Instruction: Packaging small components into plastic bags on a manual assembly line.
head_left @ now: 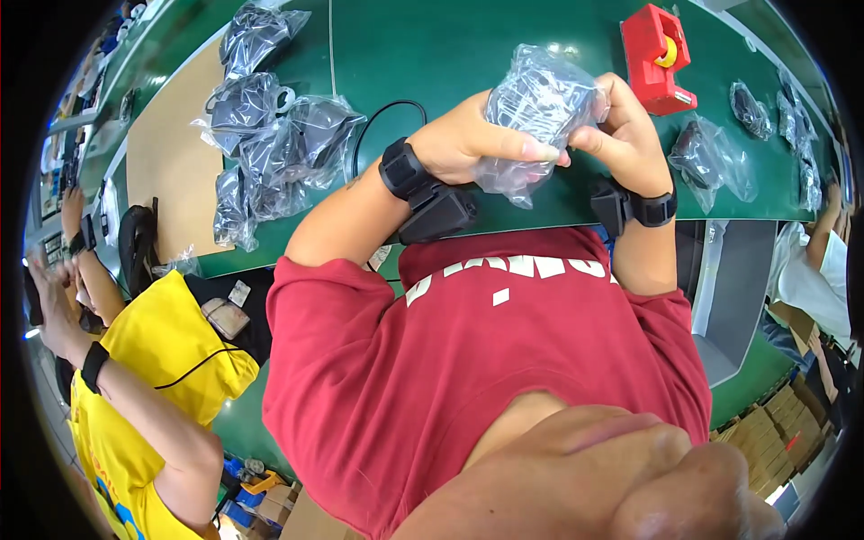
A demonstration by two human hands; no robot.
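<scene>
Both hands work one clear plastic bag (537,112) w/ a dark item inside, held up over the green surface (468,36) in front of a person in a red shirt (486,360). Left hand (468,139) has its grip closed round the bag's left side, thumb laid across the front; right hand (621,130) pinches the bag's right edge, fingers curled tight. Each wrist carries a black band w/ a small black unit.

Left of the hands, a heap of similar bagged dark items (270,135) lies partly on a tan board (166,162). A red tape dispenser (659,58) sits just beyond the right hand; more bagged items (711,157) lie to the right. A co-worker in yellow (153,378) stands at lower left.
</scene>
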